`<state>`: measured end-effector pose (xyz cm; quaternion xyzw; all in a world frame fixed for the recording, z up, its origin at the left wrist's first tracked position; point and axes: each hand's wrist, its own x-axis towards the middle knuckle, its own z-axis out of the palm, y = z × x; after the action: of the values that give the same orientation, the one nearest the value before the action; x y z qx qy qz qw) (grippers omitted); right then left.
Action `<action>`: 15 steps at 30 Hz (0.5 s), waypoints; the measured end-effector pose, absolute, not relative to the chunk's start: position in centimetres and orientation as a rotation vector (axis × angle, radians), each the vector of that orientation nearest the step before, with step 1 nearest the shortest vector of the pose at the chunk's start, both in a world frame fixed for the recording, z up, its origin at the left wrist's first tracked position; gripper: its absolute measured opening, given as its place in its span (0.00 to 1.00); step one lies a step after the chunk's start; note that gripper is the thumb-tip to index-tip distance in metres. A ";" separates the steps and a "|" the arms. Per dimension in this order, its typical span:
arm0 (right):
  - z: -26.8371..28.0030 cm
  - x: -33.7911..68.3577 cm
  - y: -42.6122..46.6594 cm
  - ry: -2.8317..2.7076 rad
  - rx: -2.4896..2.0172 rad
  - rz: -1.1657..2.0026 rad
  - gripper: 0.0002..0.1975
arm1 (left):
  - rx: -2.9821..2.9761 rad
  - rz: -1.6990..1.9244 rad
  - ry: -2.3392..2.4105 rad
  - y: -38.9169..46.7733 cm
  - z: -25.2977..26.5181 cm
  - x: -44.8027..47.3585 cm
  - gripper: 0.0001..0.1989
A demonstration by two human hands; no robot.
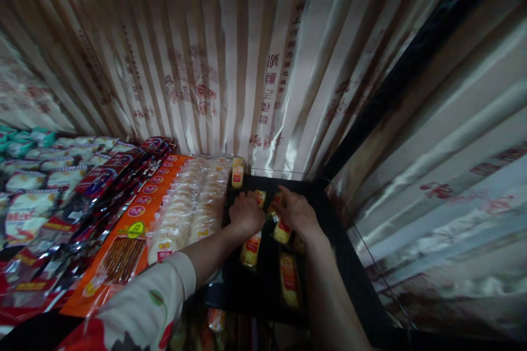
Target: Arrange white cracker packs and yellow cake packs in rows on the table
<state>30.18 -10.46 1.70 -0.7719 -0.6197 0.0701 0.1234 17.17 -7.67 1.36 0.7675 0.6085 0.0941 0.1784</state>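
My left hand [247,215] is closed over a small yellow wrapped snack [260,198], whose end shows beyond the fingers. Close beside it, my right hand [297,211] has its bent fingers on another yellow packet [273,209], partly hidden by them. Both hands are above a black shelf [263,290]. Just below the right fingers lies a yellow packet with a red label [282,231]. A similar packet [251,251] rests under my left wrist. A further one [290,279] lies nearer to me, and another stands at the back left corner [237,173].
Left of the shelf are rows of clear-wrapped white rolls [177,214], orange packs of brown sticks [123,252], dark red packs [88,189] and white bags [31,214]. A printed curtain [230,66] hangs behind. A dark post [395,77] slants down at the right.
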 end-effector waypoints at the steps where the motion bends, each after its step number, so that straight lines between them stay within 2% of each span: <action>1: 1.7 30.1 -10.4 -1.792 -2.222 0.147 0.24 | 2.160 0.313 1.731 -7.7 1.7 17.0 0.19; 4: 2.1 29.7 -10.0 -1.709 -2.117 0.105 0.21 | 2.061 0.404 1.757 -7.5 2.6 16.6 0.24; 7: 2.5 28.8 -9.7 -1.616 -2.005 0.254 0.20 | 1.963 0.481 1.759 -7.5 3.1 16.5 0.28; 11: 2.5 27.0 -9.1 -1.594 -1.901 0.496 0.20 | 1.856 0.592 1.691 -8.0 3.0 16.5 0.22; 15: 1.9 25.8 -8.2 -1.567 -1.940 0.464 0.20 | 1.756 0.641 1.687 -8.2 2.5 16.2 0.20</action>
<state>25.84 -8.19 1.86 -0.7301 -0.5896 0.1745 0.2981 16.23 -8.22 2.49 0.6639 0.6376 0.2422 0.3068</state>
